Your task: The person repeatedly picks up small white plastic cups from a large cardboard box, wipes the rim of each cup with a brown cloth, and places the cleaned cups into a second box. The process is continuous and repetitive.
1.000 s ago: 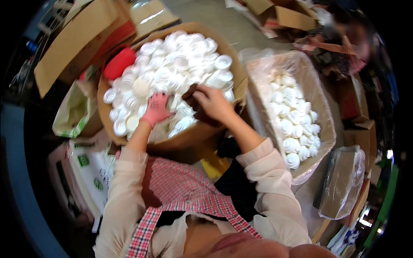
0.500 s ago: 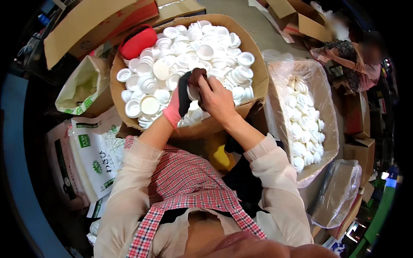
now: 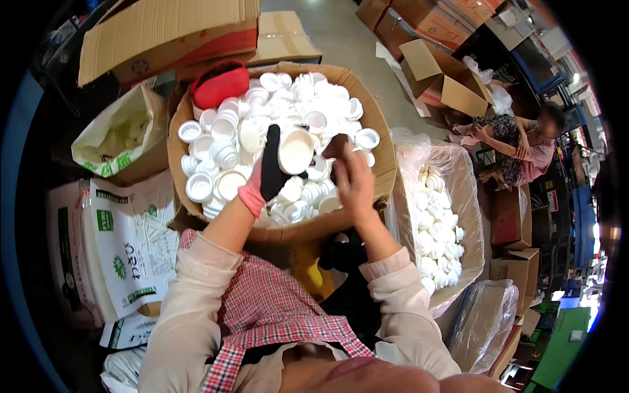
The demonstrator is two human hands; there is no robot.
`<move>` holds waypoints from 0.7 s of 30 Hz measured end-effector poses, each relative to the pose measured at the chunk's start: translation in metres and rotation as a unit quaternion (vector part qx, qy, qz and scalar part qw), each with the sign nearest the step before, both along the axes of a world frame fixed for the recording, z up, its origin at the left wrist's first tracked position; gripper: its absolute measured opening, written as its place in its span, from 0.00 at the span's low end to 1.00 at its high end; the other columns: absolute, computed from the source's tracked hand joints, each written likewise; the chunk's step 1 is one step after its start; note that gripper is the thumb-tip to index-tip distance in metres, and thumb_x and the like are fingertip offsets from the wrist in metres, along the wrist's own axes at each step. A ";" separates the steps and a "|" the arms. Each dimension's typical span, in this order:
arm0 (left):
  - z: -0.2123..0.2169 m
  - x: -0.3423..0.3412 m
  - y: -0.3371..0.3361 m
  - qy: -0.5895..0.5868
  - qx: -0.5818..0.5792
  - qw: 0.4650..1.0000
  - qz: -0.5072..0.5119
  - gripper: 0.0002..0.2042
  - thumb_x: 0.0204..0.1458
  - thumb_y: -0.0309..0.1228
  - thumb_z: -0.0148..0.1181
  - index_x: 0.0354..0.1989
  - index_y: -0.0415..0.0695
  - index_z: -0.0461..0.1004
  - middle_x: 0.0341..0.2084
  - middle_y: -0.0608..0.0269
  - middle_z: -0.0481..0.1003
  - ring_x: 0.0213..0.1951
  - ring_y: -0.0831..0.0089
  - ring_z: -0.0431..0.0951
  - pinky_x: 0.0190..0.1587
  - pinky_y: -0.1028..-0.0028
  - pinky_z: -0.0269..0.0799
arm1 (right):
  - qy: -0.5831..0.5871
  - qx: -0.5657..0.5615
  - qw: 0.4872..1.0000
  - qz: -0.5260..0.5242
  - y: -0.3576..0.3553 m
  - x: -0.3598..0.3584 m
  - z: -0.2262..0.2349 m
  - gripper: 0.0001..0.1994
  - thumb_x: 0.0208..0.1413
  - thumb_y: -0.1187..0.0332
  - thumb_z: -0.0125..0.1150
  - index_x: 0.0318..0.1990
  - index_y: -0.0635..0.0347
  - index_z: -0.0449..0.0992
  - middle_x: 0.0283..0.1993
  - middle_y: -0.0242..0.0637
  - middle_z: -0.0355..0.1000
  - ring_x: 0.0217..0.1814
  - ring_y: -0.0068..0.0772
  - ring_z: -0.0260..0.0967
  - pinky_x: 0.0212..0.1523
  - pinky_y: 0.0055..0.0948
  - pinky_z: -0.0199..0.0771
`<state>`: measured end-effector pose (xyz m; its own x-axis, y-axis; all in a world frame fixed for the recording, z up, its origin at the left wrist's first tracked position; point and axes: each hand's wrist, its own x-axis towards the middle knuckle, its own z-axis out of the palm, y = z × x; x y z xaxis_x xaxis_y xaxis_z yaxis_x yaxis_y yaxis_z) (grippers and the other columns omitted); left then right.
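Observation:
My left hand (image 3: 270,171), in a black and pink glove, grips a round white plastic cap (image 3: 296,151) with its broad face turned up. It is held over a large cardboard box (image 3: 288,234) heaped with similar white caps (image 3: 224,154). Just right of the held cap is my right hand (image 3: 354,180), bare on its back and smeared by motion. Something dark brown (image 3: 336,148) covers or lies at its fingertips; whether it is worn or held I cannot make out. The right hand appears apart from the cap.
A red pouch-like item (image 3: 220,84) rests on the box's far left rim. To the right stands a plastic-lined box (image 3: 468,242) of white ribbed parts (image 3: 439,242). An open sack (image 3: 118,141) and printed bags (image 3: 134,242) are at left. Another person (image 3: 534,147) sits at far right.
My hands have come apart: the right has drawn away to the right. The cap in my left hand now shows its broad face. The whole view has shifted, showing more at the right.

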<state>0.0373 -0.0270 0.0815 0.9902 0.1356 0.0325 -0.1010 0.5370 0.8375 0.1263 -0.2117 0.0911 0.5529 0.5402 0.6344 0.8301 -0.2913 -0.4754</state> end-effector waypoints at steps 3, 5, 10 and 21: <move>-0.004 -0.001 -0.026 -0.063 0.176 0.982 0.035 0.20 0.64 0.38 0.42 0.60 0.40 0.64 0.50 0.60 0.71 0.49 0.72 0.73 0.52 0.73 0.68 | -0.073 -0.032 0.996 0.038 0.020 -0.030 0.009 0.21 0.53 0.76 0.59 0.57 0.56 0.70 0.36 0.40 0.67 0.33 0.44 0.69 0.30 0.34 0.72; -0.021 -0.001 -0.028 -0.055 0.213 0.971 0.094 0.19 0.63 0.33 0.41 0.61 0.40 0.62 0.52 0.58 0.70 0.50 0.70 0.72 0.53 0.72 0.68 | -0.087 -0.067 0.994 0.015 0.026 -0.031 0.005 0.23 0.53 0.73 0.59 0.59 0.53 0.69 0.36 0.39 0.67 0.32 0.45 0.70 0.29 0.38 0.72; -0.013 -0.010 0.000 -0.128 0.399 0.878 0.230 0.21 0.64 0.36 0.42 0.63 0.39 0.58 0.52 0.51 0.71 0.51 0.59 0.75 0.51 0.67 0.73 | 0.034 -0.179 0.983 -0.032 -0.001 0.007 -0.013 0.11 0.54 0.63 0.60 0.44 0.55 0.74 0.39 0.44 0.67 0.41 0.49 0.70 0.35 0.43 0.73; -0.007 0.000 0.011 -0.087 -0.378 0.912 -0.133 0.40 0.57 0.63 0.38 0.67 0.41 0.52 0.62 0.39 0.60 0.58 0.44 0.67 0.56 0.46 0.67 | 0.229 -0.243 0.932 -0.138 -0.066 0.159 -0.148 0.19 0.46 0.77 0.56 0.49 0.59 0.69 0.49 0.54 0.72 0.54 0.55 0.70 0.53 0.42 0.68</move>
<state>0.0369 -0.0164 0.0748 0.9803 -0.0596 0.1885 0.0208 0.9793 0.2015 0.2850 -0.2778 -0.0569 0.8665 0.4990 0.0151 0.4335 -0.7370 -0.5186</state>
